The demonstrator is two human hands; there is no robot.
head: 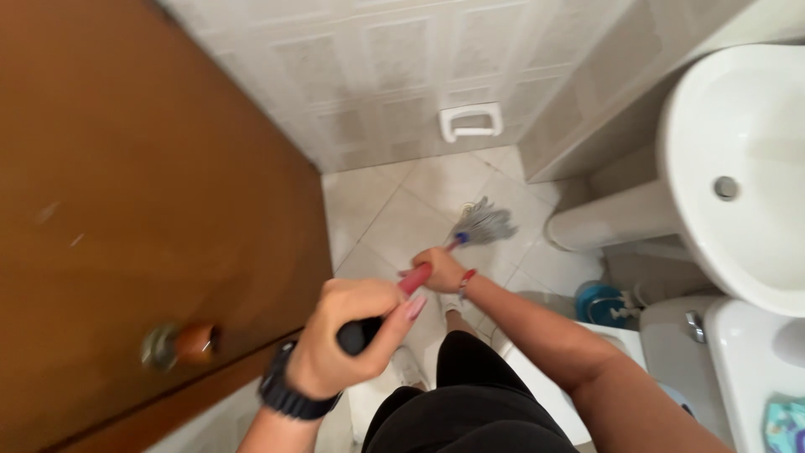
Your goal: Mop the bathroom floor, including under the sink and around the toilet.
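head view: both hands, left [348, 344] & right [440, 270], clenched on red-handled grey string mop [482, 225]; risk (tight room): handle end could knock brown wooden door [134, 210].

Gripped a red mop handle [417, 278] with a black end, grey strands [484, 225] below. Stood on pale square floor tiles [394, 214] beside a brown door [142, 193] and white sink [742, 159].
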